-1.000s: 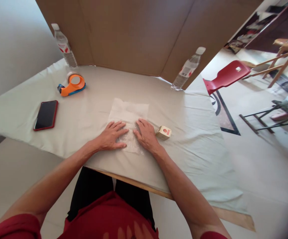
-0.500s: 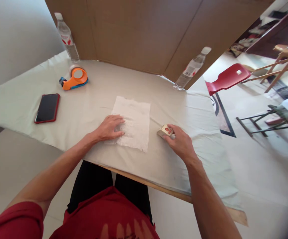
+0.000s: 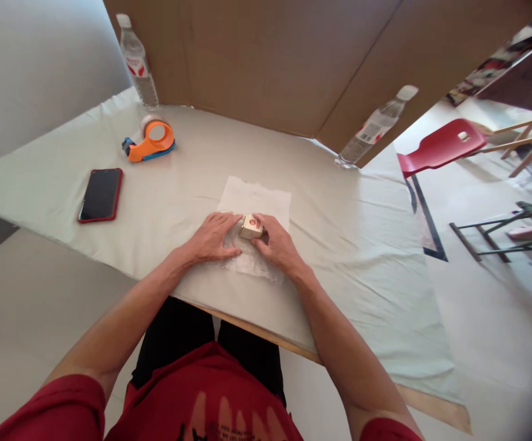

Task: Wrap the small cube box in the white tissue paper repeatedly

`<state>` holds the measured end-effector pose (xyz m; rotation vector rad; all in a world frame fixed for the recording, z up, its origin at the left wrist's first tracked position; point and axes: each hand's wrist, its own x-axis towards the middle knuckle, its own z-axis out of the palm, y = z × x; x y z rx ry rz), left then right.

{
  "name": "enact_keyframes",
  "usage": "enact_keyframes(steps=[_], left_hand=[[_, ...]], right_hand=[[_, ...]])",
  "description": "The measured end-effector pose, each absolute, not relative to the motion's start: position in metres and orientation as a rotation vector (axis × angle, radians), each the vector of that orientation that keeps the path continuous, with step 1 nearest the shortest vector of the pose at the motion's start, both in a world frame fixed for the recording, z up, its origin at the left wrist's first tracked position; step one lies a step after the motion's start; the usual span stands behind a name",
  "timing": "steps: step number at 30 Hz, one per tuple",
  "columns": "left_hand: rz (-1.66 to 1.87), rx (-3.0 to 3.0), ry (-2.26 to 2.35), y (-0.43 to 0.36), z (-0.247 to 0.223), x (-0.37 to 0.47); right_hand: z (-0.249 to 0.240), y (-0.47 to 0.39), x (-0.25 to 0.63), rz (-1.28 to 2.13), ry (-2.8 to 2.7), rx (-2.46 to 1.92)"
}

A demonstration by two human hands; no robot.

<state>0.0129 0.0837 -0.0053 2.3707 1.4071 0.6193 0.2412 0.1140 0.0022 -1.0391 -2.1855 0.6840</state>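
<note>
Small box (image 3: 250, 228) is sitting on a wrinkly whitish plastic sheet (image 3: 257, 196), looks like bubble wrap, laid on the cloth-covered surface (image 3: 197, 150) near the front edge. Right hand (image 3: 277, 245) has the box's right end between thumb and fingers, pretty much clamped on it as far as I can see. Left hand (image 3: 211, 237) has its thumb and fingers spread apart over the sheet's left side, fingertips right by the box; can't tell if they're actually touching it.

My guess is the box is thin card: light, fairly stiff, easy to dent if you squeeze hard, and it might slide a bit on the plastic. I'd pinch it by opposite sides, close to the corners. The sheet's probably soft and floppy, so I'd take that by its edges.
</note>
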Motion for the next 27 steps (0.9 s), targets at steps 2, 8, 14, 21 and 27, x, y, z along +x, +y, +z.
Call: enact_keyframes(steps=[2, 8, 14, 21, 27], left_hand=[[0.619, 2.364, 1.400, 0.0830, -0.0038, 0.0135], [0.619, 2.340, 1.396, 0.0820, -0.0025, 0.0133], [0.585, 2.342, 1.403, 0.0806, 0.0023, 0.0135], [0.592, 2.349, 1.386, 0.0808, 0.0016, 0.0123], [0.607, 2.353, 1.386, 0.0807, -0.0002, 0.0119]], right_hand=[[-0.0046, 0.1146, 0.2434, 0.756, -2.139, -1.082], [-0.0017, 0.1119, 0.2490, 0.902, -2.055, -1.166], [0.0015, 0.1150, 0.2510, 0.935, -2.080, -1.127], [-0.0033, 0.1112, 0.2507, 0.943, -2.053, -1.125], [-0.0015, 0.1078, 0.2507, 0.977, -2.030, -1.143]])
